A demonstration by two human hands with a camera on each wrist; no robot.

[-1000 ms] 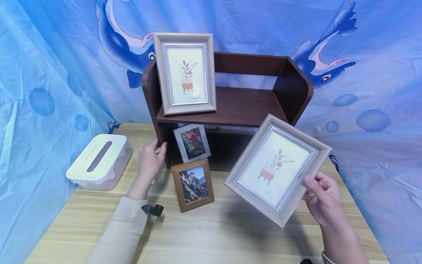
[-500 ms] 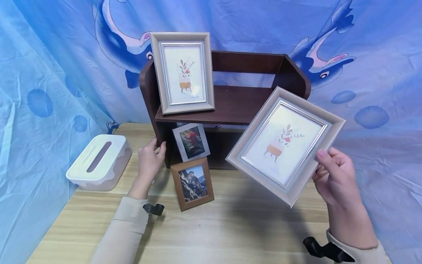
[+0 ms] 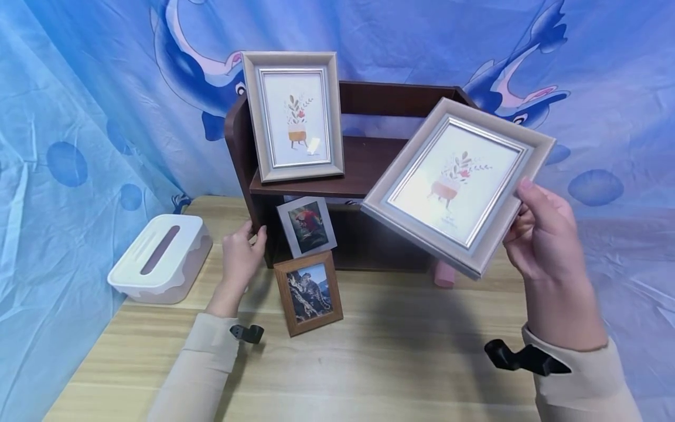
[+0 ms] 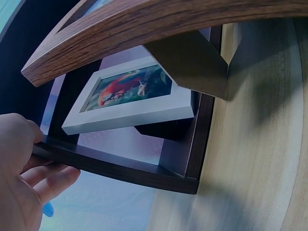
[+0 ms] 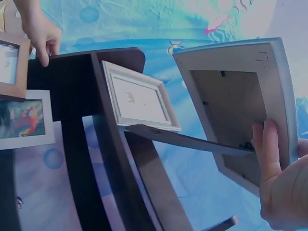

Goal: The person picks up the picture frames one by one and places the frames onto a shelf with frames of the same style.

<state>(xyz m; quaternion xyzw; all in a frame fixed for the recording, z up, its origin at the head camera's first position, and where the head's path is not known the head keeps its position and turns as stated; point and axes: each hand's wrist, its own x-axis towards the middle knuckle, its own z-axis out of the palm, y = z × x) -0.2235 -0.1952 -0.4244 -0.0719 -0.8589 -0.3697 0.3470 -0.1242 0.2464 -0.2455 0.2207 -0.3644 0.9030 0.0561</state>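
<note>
In the head view my right hand (image 3: 551,234) grips the right edge of a beige picture frame (image 3: 456,181), held tilted in the air before the right part of a dark brown shelf (image 3: 319,187). Its back and prop leg show in the right wrist view, fingers behind it. My left hand (image 3: 241,258) grips the shelf's left side panel, with thumb and fingers on either side of it in the left wrist view. A similar beige frame (image 3: 295,117) stands on the upper board at the left. Below it are a white frame (image 3: 307,227) with a parrot and a brown wooden frame (image 3: 310,293) with a leopard-like cat.
A white tissue box (image 3: 158,258) sits on the wooden table (image 3: 337,375) at the left. A pink object (image 3: 444,274), mostly hidden, shows below the held frame. Blue curtain cloth (image 3: 401,41) with dolphins hangs behind the shelf.
My right hand has raised the beige picture frame, up and slightly right, across the shelf's right side. The pink object has come into sight beneath it. My left hand has stayed on the panel.
</note>
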